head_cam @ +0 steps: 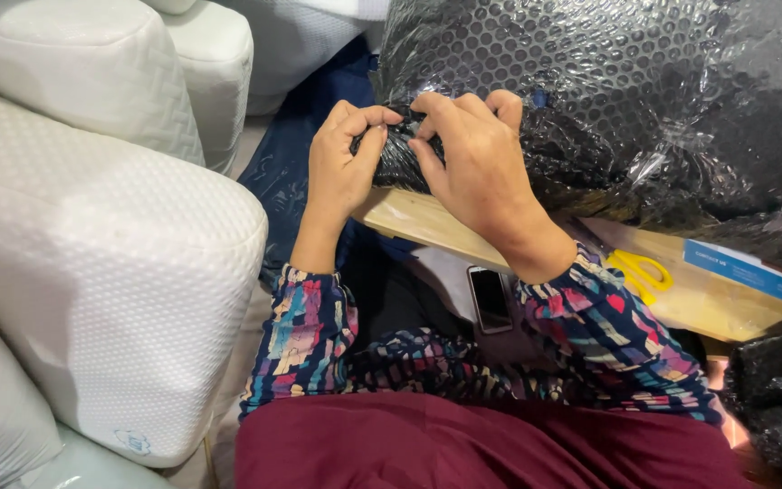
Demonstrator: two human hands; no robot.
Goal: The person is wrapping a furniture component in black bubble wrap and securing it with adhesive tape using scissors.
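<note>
Where the two hands meet, both close on one gathered end of the black bubble wrap (590,100): the left hand (341,163) pinches the bunched plastic between thumb and curled fingers, and the right hand (472,154) folds over it from the other side, fingertips pressed into the same twist, so each grip is shut on the wrap. The twisted end points toward the left hand, its long axis running roughly left to right across the view, while the bulk of the wrapped bundle swells up and away to the right. The wrap is glossy, dark and covered in small round bubbles, crumpled into creases.

The bundle rests on one pale wooden tabletop (427,222), whose edge runs slantwise beneath the hands. On it lie one pair of yellow-handled scissors (640,272) and one flat blue and white box (748,272), near the right forearm. One dark phone (490,299) lies just below the board's edge, on the lap. To the left stand several white quilted foam pillows (110,299), soft-cornered and sealed in clear film. Both sleeves are multicoloured patterned cloth.
</note>
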